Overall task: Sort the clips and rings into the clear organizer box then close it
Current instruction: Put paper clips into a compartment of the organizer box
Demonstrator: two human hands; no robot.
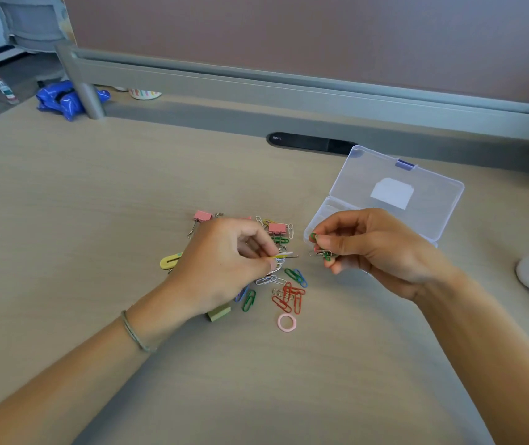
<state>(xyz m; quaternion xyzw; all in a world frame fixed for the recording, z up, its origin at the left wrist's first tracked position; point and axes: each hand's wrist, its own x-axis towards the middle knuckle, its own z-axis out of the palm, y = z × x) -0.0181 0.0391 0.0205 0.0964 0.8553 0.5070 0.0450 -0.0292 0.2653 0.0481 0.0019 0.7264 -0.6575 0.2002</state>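
A yellow clip (pixel 284 256) is pinched by the left hand (pixel 224 264) over the pile (pixel 284 290), while clips (pixel 322 252) are pinched by the right hand (pixel 372 248) beside the open box (pixel 394 191).

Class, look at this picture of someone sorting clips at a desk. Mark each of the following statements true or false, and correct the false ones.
1. The clear organizer box is closed. False: its lid stands open.
2. The left hand pinches a yellow paper clip. True.
3. The right hand is empty. False: it holds a small bunch of paper clips, green among them.
4. A pink ring lies on the desk, nearer the camera than the red paper clips. True.
5. A pink binder clip sits inside the box. False: it lies on the desk in the pile.
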